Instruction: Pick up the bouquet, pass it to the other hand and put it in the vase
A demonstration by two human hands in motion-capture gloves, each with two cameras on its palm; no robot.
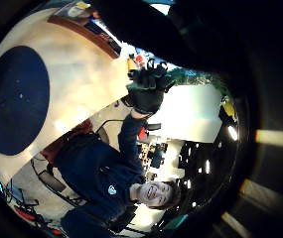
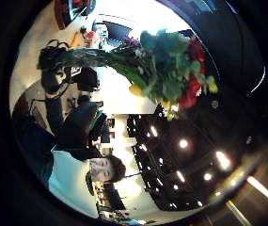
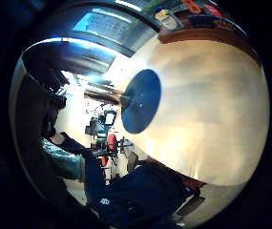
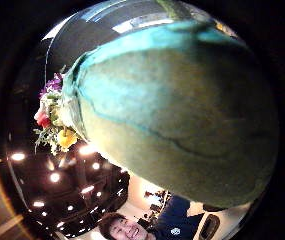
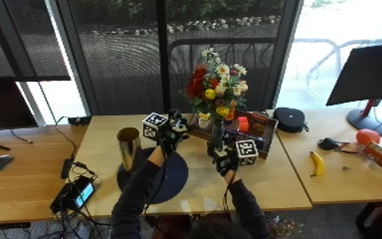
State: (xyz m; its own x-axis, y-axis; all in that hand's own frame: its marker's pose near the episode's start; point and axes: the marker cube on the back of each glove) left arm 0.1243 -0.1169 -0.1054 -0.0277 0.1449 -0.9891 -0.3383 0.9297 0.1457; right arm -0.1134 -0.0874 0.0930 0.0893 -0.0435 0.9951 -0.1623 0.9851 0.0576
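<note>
Light wooden table (image 5: 277, 179) supports: dark blue round mat (image 5: 171, 179), gold cylindrical vase (image 5: 129, 148) on the mat, yellow banana (image 5: 317, 163), wooden tray (image 5: 260, 130).

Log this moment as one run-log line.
bouquet: upright, held off table | right hand: grips stems | left hand: raised, empty | vase: empty, on mat

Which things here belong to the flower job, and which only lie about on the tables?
Job:
bouquet, held upright by the right hand
left hand, raised beside it, holding nothing
gold vase, on the round blue mat

Lying about:
banana
mouse
black case
monitor
</note>
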